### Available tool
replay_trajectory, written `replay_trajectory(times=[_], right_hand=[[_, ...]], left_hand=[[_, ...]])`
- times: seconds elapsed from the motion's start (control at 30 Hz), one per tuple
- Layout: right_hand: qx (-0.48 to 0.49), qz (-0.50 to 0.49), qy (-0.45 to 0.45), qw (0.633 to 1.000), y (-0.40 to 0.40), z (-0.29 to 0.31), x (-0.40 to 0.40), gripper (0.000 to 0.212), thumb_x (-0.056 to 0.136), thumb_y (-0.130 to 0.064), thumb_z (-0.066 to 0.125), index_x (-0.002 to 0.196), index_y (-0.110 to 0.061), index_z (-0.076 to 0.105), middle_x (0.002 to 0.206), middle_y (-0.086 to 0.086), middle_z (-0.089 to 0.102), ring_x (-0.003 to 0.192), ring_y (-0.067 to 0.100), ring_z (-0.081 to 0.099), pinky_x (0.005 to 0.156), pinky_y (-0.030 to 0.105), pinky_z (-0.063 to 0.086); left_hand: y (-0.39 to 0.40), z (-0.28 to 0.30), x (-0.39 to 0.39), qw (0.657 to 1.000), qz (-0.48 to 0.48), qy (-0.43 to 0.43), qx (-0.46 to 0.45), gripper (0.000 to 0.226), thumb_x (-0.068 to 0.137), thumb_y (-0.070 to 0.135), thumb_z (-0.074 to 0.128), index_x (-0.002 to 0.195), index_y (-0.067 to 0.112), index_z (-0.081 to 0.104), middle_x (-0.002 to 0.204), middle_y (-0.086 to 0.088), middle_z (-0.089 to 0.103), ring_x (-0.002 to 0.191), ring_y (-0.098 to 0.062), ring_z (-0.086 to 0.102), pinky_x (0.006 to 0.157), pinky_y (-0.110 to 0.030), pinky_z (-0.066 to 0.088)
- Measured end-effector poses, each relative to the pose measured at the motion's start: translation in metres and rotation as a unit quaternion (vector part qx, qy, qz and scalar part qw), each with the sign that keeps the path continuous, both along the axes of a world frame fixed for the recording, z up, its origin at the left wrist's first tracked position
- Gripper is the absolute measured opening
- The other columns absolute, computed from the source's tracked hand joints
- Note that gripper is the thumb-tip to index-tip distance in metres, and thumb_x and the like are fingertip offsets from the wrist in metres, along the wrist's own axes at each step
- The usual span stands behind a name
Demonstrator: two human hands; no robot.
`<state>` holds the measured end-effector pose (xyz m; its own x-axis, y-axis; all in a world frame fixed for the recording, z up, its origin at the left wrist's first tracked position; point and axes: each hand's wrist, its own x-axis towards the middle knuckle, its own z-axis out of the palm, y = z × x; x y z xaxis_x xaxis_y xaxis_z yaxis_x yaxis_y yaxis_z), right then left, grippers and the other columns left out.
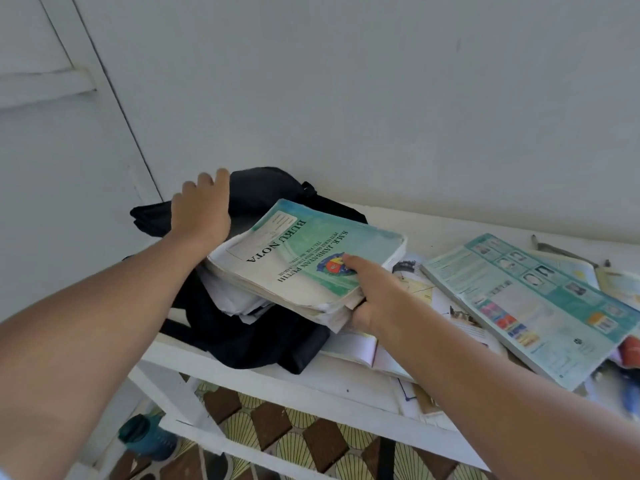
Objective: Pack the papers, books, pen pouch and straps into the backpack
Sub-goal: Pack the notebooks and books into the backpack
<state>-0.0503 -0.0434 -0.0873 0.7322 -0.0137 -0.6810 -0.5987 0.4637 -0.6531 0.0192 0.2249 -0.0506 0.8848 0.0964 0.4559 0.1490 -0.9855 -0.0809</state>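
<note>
Green-covered book stack (pixel 304 268), edge pinched by right hand (pixel 374 299), overhangs backpack (pixel 256 327); left hand (pixel 201 209) seemingly grips its rim.

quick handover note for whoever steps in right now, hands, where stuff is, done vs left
Left hand grips the black backpack, holding it open. Right hand grips a stack of notebooks, its far end over the bag's mouth, not yet inside. White papers already sit in the opening. Left: push the stack in, then pack the large teal book and loose papers on the white table. Pen pouch and straps not clearly visible.
</note>
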Motion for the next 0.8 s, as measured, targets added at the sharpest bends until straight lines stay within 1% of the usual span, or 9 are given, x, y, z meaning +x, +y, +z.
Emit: replay_trajectory(times=[0.07,0.2,0.3,0.37,0.43,0.5,0.6,0.73,0.8], right_hand=[[-0.003,-0.014,0.002,1.0,0.016,0.002,0.006,0.028,0.087,-0.022,0.084,0.108,-0.012,0.07,0.091,0.01,0.081,0.079,0.03,0.08,0.088,0.055,0.062],[-0.009,-0.024,-0.001,1.0,0.055,0.008,0.021,0.031,0.084,-0.02,0.085,0.11,-0.014,0.069,0.101,0.008,0.078,0.084,0.027,0.078,0.084,0.051,0.064],[-0.015,-0.017,-0.008,1.0,0.078,0.003,0.024,0.022,0.086,-0.018,0.08,0.105,-0.015,0.068,0.101,0.007,0.077,0.085,0.025,0.077,0.085,0.048,0.064],[-0.015,-0.018,-0.005,1.0,0.086,-0.002,0.021,0.017,0.087,-0.016,0.078,0.101,-0.014,0.069,0.099,0.007,0.077,0.081,0.024,0.077,0.086,0.045,0.064],[-0.014,-0.02,0.0,1.0,0.087,-0.006,0.02,0.016,0.087,-0.016,0.079,0.1,-0.013,0.069,0.098,0.007,0.078,0.076,0.023,0.076,0.085,0.043,0.064],[-0.019,-0.022,0.001,1.0,0.086,-0.009,0.019,0.023,0.085,-0.018,0.08,0.106,-0.014,0.07,0.1,0.007,0.078,0.078,0.024,0.077,0.083,0.044,0.064],[-0.017,-0.018,-0.007,1.0,0.085,-0.012,0.017,0.031,0.084,-0.02,0.081,0.113,-0.016,0.07,0.102,0.006,0.078,0.083,0.026,0.078,0.082,0.046,0.065],[-0.007,-0.023,-0.006,1.0,0.08,-0.015,0.01,0.03,0.087,-0.019,0.081,0.113,-0.015,0.068,0.102,0.007,0.078,0.083,0.027,0.078,0.078,0.044,0.065],[-0.003,-0.017,0.001,1.0,0.074,-0.016,0.004,0.026,0.089,-0.017,0.081,0.111,-0.015,0.068,0.1,0.008,0.078,0.08,0.027,0.079,0.074,0.044,0.066]], left_hand=[[0.002,0.01,0.003,1.0,-0.023,-0.019,-0.006,0.049,0.088,0.0,0.058,0.133,0.01,0.041,0.112,-0.021,0.056,0.091,-0.042,0.056,0.064,-0.044,0.043],[0.01,0.016,-0.001,0.998,-0.039,-0.042,-0.017,0.046,0.09,0.003,0.059,0.131,0.011,0.04,0.114,-0.019,0.056,0.092,-0.042,0.057,0.063,-0.043,0.043],[0.013,0.024,-0.004,0.998,-0.038,-0.049,-0.014,0.05,0.084,-0.004,0.056,0.127,0.015,0.042,0.109,-0.019,0.051,0.088,-0.04,0.054,0.062,-0.043,0.042],[0.01,0.023,-0.004,0.999,-0.053,-0.007,-0.001,0.049,0.078,-0.007,0.058,0.114,0.024,0.044,0.114,-0.016,0.044,0.095,-0.037,0.05,0.072,-0.046,0.046],[0.004,0.015,-0.003,0.997,-0.051,0.055,0.021,0.038,0.08,0.002,0.067,0.102,0.029,0.051,0.13,-0.016,0.039,0.112,-0.038,0.045,0.089,-0.052,0.045],[-0.002,0.007,0.001,0.995,-0.036,0.094,0.028,0.027,0.086,0.015,0.068,0.108,0.029,0.062,0.139,-0.017,0.033,0.122,-0.039,0.039,0.098,-0.054,0.042],[-0.006,0.006,0.007,0.997,-0.021,0.074,0.009,0.038,0.09,0.018,0.066,0.127,0.024,0.064,0.138,-0.019,0.034,0.124,-0.041,0.039,0.096,-0.055,0.042],[-0.005,0.022,0.01,1.0,-0.001,0.005,-0.03,0.035,0.088,0.006,0.058,0.119,0.019,0.069,0.127,-0.016,0.039,0.11,-0.039,0.043,0.087,-0.049,0.044],[-0.004,0.027,0.009,0.999,-0.003,-0.013,-0.048,0.038,0.09,0.004,0.054,0.121,0.02,0.069,0.123,-0.016,0.04,0.106,-0.039,0.043,0.084,-0.049,0.044]])
